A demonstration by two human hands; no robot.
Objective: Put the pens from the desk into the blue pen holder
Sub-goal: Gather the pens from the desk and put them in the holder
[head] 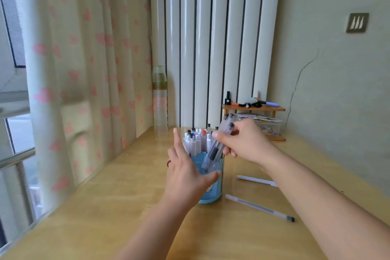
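The blue pen holder (213, 191) stands mid-desk, packed with several white and clear pens (197, 140). My right hand (244, 142) grips a bundle of clear pens (215, 150), tilted, their lower tips at the holder's front compartment. My left hand (185, 172) sits against the holder's left side, fingers spread and thumb across its front. Two pens lie on the desk to the right: a white pen (256, 180) and a clear pen with a dark cap (259, 208).
A wooden desk (118, 207) runs to a curtain (84, 69) on the left. A tall clear bottle (160, 101) stands at the back. A small wooden shelf (253, 108) with small items stands at the back right, before a white radiator (215, 38).
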